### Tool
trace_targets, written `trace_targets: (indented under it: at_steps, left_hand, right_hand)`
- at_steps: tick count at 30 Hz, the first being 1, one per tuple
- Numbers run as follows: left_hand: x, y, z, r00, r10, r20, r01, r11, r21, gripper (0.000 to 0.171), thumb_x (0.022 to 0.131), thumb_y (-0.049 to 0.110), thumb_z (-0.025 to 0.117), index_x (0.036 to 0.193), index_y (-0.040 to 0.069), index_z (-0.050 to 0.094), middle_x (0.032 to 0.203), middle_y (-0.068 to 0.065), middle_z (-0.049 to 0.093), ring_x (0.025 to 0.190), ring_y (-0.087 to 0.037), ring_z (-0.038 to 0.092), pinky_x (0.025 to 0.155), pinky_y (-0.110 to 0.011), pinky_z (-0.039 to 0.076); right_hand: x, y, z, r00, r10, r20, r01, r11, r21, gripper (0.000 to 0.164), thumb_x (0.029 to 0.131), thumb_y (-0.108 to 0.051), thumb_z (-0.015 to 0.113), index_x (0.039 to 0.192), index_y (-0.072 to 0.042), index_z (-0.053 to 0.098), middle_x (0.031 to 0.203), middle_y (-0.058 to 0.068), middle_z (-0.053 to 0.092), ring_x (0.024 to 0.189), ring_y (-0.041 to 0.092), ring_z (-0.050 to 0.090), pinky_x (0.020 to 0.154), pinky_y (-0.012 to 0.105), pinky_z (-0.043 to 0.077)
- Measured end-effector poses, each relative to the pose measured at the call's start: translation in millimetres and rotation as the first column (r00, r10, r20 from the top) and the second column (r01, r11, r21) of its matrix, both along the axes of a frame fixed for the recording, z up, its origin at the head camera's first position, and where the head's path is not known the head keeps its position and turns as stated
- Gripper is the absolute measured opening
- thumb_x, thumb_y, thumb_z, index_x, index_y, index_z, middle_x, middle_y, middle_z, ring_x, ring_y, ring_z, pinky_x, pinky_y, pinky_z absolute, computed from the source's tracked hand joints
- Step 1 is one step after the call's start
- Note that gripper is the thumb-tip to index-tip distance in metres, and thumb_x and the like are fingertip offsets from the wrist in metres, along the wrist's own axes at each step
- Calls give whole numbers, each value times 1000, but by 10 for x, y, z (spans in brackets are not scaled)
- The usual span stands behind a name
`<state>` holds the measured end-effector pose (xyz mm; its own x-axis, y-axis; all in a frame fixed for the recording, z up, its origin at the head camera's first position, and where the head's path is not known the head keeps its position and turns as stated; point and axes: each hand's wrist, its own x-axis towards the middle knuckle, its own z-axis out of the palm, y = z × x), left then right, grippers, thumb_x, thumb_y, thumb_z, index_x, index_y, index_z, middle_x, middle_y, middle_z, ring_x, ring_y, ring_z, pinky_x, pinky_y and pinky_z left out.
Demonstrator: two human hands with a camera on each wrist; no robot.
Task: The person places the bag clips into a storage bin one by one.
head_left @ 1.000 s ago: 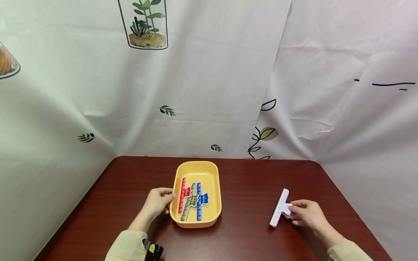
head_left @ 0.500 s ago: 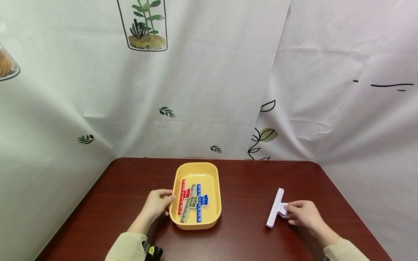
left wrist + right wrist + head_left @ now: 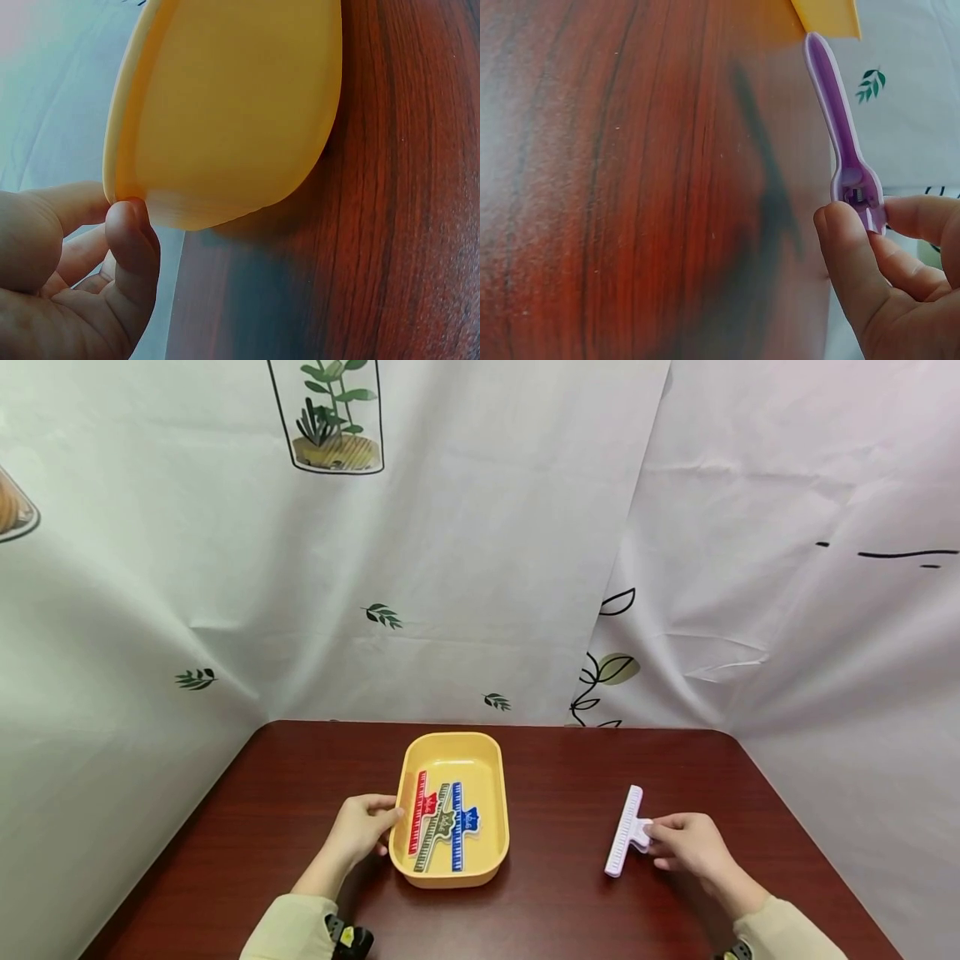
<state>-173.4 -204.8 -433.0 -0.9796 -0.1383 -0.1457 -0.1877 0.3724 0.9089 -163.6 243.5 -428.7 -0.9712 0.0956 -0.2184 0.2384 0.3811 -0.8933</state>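
A yellow tray (image 3: 489,777) stands on the table, and my left hand (image 3: 358,828) pinches its left rim between thumb and fingers. The left wrist view shows the thumb (image 3: 133,232) against the tray's outer wall (image 3: 240,97). Inside lie a red clip (image 3: 417,814), an olive-green clip (image 3: 435,831) and a blue clip (image 3: 458,827), the green one overlapping its neighbours. To the right, my right hand (image 3: 693,843) pinches a pale purple clip (image 3: 625,833) by its handle tabs. In the right wrist view this clip (image 3: 832,105) is held over the tabletop, its shadow below.
The dark red-brown wooden table (image 3: 555,893) has rounded back corners. White printed cloth (image 3: 480,568) hangs behind it and along both sides. Bare wood lies between the tray and the purple clip.
My right hand has moved left with the purple clip, nearer the tray, and slightly up in the head view. The left hand and the tray have stayed in place.
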Motion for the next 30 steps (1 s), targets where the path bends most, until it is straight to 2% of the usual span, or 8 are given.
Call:
trace_targets:
  at_steps: [30]
  left_hand:
    - [22, 5, 34, 1000, -8, 10, 8, 1000, -5, 34, 88, 7, 63, 119, -9, 59, 79, -11, 65, 52, -15, 54, 42, -27, 48]
  right_hand:
    - [-145, -280, 94, 998, 49, -48, -49, 999, 8, 36, 86, -7, 64, 113, 16, 58, 78, 9, 67, 65, 17, 66, 53, 32, 57]
